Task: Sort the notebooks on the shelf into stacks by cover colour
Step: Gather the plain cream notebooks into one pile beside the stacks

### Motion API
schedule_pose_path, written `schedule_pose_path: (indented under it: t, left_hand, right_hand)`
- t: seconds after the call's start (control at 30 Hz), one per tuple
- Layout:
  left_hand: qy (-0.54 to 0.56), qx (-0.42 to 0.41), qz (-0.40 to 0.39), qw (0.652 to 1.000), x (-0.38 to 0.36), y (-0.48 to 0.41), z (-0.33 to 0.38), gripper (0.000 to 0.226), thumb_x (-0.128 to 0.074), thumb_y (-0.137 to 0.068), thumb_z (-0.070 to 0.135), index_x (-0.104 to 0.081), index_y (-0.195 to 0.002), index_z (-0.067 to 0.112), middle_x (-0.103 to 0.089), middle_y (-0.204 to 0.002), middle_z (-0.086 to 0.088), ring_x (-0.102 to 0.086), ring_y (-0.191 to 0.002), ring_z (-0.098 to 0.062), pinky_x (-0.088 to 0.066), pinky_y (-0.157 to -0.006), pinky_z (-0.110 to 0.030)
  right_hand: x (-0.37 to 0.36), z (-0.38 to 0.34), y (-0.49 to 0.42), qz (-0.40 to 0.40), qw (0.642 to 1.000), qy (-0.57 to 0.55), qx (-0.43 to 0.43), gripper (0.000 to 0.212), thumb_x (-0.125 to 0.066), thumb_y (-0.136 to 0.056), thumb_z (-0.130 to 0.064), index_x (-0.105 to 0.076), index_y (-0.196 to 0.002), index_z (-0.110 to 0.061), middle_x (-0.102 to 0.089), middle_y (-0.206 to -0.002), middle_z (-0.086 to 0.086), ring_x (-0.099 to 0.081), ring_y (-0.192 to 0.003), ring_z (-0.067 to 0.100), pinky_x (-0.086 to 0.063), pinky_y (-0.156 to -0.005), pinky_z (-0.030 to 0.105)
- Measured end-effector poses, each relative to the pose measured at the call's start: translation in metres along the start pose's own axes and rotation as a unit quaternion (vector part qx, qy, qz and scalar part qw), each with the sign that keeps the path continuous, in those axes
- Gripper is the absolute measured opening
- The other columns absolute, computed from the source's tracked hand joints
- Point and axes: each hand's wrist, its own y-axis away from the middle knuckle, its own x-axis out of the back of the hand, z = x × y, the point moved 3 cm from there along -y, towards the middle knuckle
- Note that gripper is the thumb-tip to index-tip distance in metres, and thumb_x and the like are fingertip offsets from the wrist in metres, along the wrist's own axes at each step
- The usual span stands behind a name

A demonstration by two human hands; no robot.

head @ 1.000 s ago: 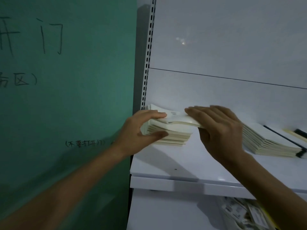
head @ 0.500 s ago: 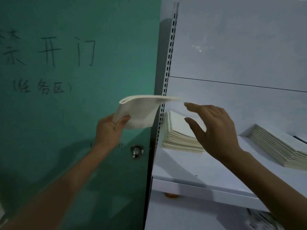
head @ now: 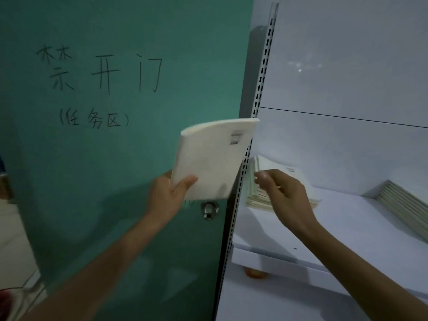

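Aloft, left hand [head: 166, 200] fingers pinching white notebook [head: 215, 158], right hand [head: 287, 198] fingers loosely curled before stack [head: 273, 164]

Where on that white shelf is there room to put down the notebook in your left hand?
The widest bare patch of shelf lies between the left stack and the right stack. A bare strip also runs along the front edge. The left end is crowded: the left stack sits by the upright, with the right hand over it.

Green door [head: 115, 181] (black handwriting), metal knob [head: 209, 210]; white shelving [head: 359, 212], slotted upright [head: 260, 89]; dim light.
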Motion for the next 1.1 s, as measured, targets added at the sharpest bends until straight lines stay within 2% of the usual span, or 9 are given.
schedule_pose_path:
  t: [0.13,0.23,0.33,0.43,0.57,0.7,0.8,0.97,1.1]
  left_hand:
    - [-0.074,-0.319,0.017,0.945,0.002,0.0,0.017,0.024,-0.062,-0.084,0.015,-0.067,-0.107,0.022,-0.067,-0.108,0.014,-0.062,-0.095,-0.011,-0.046,-0.087,-0.025]
    - [-0.162,-0.433,0.021,0.887,-0.003,-0.003,0.024,0.022,-0.059,-0.09,0.015,-0.07,-0.109,0.01,-0.064,-0.119,0.002,-0.06,-0.108,-0.022,-0.044,-0.094,-0.036]
    - [-0.169,-0.31,0.014,0.935,-0.015,-0.009,0.026,0.047,-0.058,-0.088,0.025,-0.052,-0.133,0.012,-0.045,-0.143,-0.01,-0.04,-0.132,-0.025,-0.028,-0.11,-0.034]
    - [0.087,0.033,-0.015,0.996,-0.029,-0.009,0.025,0.075,-0.066,-0.087,0.022,-0.025,-0.148,0.023,-0.03,-0.152,-0.002,-0.036,-0.133,-0.015,-0.034,-0.103,-0.025]
    - [0.412,0.343,-0.156,0.83,-0.053,0.007,0.032,0.053,-0.039,-0.096,0.053,-0.057,-0.127,0.015,-0.064,-0.123,-0.014,-0.066,-0.099,-0.026,-0.051,-0.083,-0.039]
    - [0.383,0.356,-0.181,0.833,-0.066,0.017,0.03,0.037,-0.053,-0.092,0.04,-0.061,-0.119,0.016,-0.067,-0.117,-0.012,-0.066,-0.1,-0.03,-0.053,-0.08,-0.044]
    - [0.301,0.345,-0.052,0.888,-0.061,0.015,0.018,0.021,-0.06,-0.092,0.025,-0.061,-0.113,0.019,-0.068,-0.107,-0.006,-0.064,-0.091,-0.024,-0.052,-0.068,-0.036]
    - [0.273,0.294,-0.011,0.916,-0.053,0.014,0.016,0.013,-0.056,-0.095,0.024,-0.059,-0.108,0.023,-0.066,-0.096,0.004,-0.062,-0.084,-0.014,-0.048,-0.059,-0.029]
    - [0.262,0.261,0.003,0.929,-0.051,0.013,0.008,0.016,-0.057,-0.095,0.023,-0.058,-0.111,0.022,-0.065,-0.096,0.004,-0.063,-0.085,-0.014,-0.049,-0.061,-0.029]
  right_hand:
    - [-0.002,-0.007,0.001,-0.204,0.851,-0.412,-0.254,0.083,-0.025,-0.078,-0.076,-0.067,-0.111,-0.012,-0.07,-0.099,0.016,-0.069,-0.085,0.028,-0.056,-0.073,0.039]
    - [0.006,-0.008,0.002,-0.281,0.791,-0.488,-0.239,0.055,-0.068,-0.077,-0.052,-0.065,-0.114,-0.011,-0.065,-0.109,0.019,-0.066,-0.089,0.029,-0.058,-0.066,0.035]
    - [0.009,0.002,-0.001,-0.292,0.836,-0.418,-0.202,0.055,-0.065,-0.08,-0.023,-0.051,-0.133,-0.014,-0.058,-0.126,0.02,-0.061,-0.103,0.032,-0.056,-0.075,0.034]
    - [0.008,0.009,0.0,-0.248,0.85,-0.426,-0.185,0.054,-0.059,-0.082,-0.02,-0.049,-0.135,-0.019,-0.06,-0.127,0.014,-0.062,-0.106,0.032,-0.054,-0.075,0.035]
    - [0.006,0.013,-0.001,-0.18,0.871,-0.423,-0.174,0.04,-0.055,-0.094,-0.013,-0.05,-0.132,-0.022,-0.064,-0.123,0.007,-0.064,-0.103,0.029,-0.055,-0.077,0.036]
    - [0.004,0.014,-0.004,-0.144,0.924,-0.322,-0.149,0.028,-0.054,-0.095,-0.015,-0.059,-0.122,-0.023,-0.071,-0.11,-0.002,-0.069,-0.091,0.02,-0.054,-0.066,0.029]
    - [0.009,0.03,-0.016,0.006,1.0,0.01,-0.018,0.019,-0.058,-0.092,-0.033,-0.069,-0.101,-0.02,-0.072,-0.098,-0.008,-0.065,-0.08,0.006,-0.047,-0.067,0.025]
    - [0.008,0.083,-0.027,-0.087,0.938,0.335,-0.021,0.089,-0.031,-0.08,-0.08,-0.041,-0.141,-0.016,-0.046,-0.143,0.003,-0.042,-0.131,0.025,-0.032,-0.107,0.038]
    - [0.013,0.096,-0.012,-0.058,0.896,0.437,0.056,0.046,-0.056,-0.091,-0.034,-0.047,-0.133,-0.017,-0.052,-0.137,0.003,-0.048,-0.125,0.023,-0.035,-0.103,0.034]
